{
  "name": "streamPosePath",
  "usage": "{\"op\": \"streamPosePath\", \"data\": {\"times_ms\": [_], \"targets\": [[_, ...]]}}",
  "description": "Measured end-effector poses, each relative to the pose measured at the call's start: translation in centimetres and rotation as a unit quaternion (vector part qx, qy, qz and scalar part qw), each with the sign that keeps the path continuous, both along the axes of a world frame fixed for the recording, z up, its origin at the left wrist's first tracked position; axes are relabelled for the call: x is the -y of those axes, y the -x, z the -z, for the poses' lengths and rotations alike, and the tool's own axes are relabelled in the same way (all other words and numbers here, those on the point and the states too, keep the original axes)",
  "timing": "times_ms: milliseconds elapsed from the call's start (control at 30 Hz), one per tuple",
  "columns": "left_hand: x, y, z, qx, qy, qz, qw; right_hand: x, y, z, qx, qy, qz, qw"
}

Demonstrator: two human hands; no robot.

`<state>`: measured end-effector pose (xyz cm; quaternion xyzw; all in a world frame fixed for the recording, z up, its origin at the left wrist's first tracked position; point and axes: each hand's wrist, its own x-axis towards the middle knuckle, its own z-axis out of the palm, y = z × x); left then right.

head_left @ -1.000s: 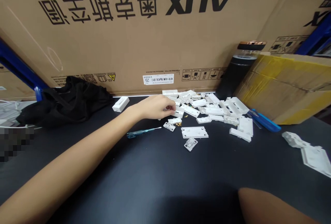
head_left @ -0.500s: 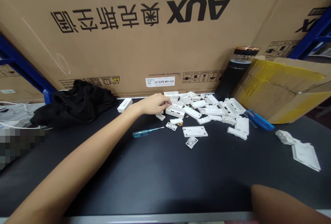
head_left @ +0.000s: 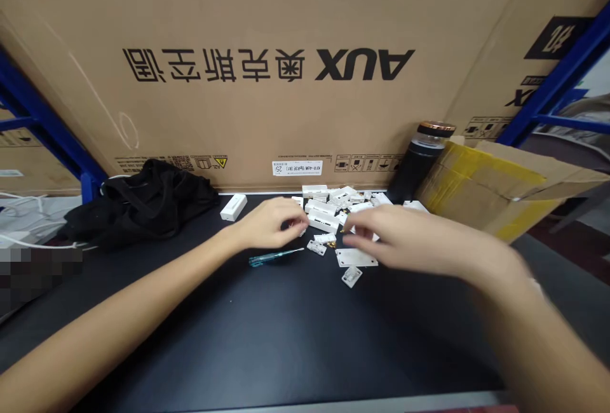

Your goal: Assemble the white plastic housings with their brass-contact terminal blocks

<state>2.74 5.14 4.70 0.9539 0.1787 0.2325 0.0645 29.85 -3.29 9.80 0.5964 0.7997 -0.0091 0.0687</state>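
My left hand [head_left: 274, 223] has its thumb and fingertips drawn together at the left side of a pile of white plastic parts. A sliver of white shows by the fingertips, but I cannot make out what they grip. My right hand [head_left: 400, 235], blurred by motion, hovers over the right part of the pile with thumb and fingers apart. Between the hands lie white plastic housings [head_left: 323, 221] and a small white insert [head_left: 316, 248]. A flat white cover plate [head_left: 355, 257] lies below the right fingertips, with another small insert [head_left: 351, 276] nearer me.
A translucent blue screwdriver [head_left: 269, 258] lies below my left hand. To the left are a white block [head_left: 233, 208] and black cloth [head_left: 143, 203]. A dark bottle [head_left: 417, 162] and a taped carton [head_left: 476, 184] stand at right. A large cardboard box [head_left: 229, 121] walls the back.
My right hand has come in from the lower right edge to the pile, covering parts there. The left hand stays at the pile's left side. The view has tilted up slightly.
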Motion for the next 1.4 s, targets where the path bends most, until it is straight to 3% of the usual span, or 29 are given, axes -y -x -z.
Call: {"op": "streamPosePath", "data": {"times_ms": [67, 233, 333, 633, 833, 1067, 1133, 1267, 1400], "targets": [[1.8, 0.0, 1.3, -0.05, -0.023, 0.036, 0.998, -1.7, 0.2, 0.7, 0.04, -0.006, 0.03, 0.999], [5.8, -2.2, 4.3, -0.112, -0.13, 0.091, 0.981, -4.5, -0.8, 3.4, 0.025, 0.013, 0.015, 0.999], [6.9, -3.6, 5.3, -0.09, -0.102, 0.113, 0.984, -4.6, -1.4, 4.6, 0.013, -0.001, 0.012, 1.0], [7.1, -3.8, 5.2, -0.099, 0.033, 0.002, 0.995, -4.0, -1.3, 5.2, 0.007, -0.023, 0.003, 1.0], [7.3, -3.8, 4.9, -0.119, 0.052, -0.023, 0.991, -3.7, -1.8, 4.8, -0.02, 0.005, -0.009, 1.0], [7.2, -3.7, 4.4, -0.123, 0.05, -0.065, 0.989, -2.4, -1.7, 3.3, -0.063, -0.014, -0.056, 0.996], [7.2, -3.6, 4.4, -0.117, 0.044, -0.082, 0.989, -1.6, -1.1, 2.6, -0.087, 0.007, -0.069, 0.994], [7.1, -3.6, 4.9, -0.085, 0.029, -0.105, 0.99, 0.1, 0.2, 1.7, -0.156, 0.143, -0.092, 0.973], [7.0, -3.5, 5.5, -0.04, -0.004, -0.071, 0.997, 0.8, 0.8, 1.8, -0.156, 0.176, -0.104, 0.966]]}}
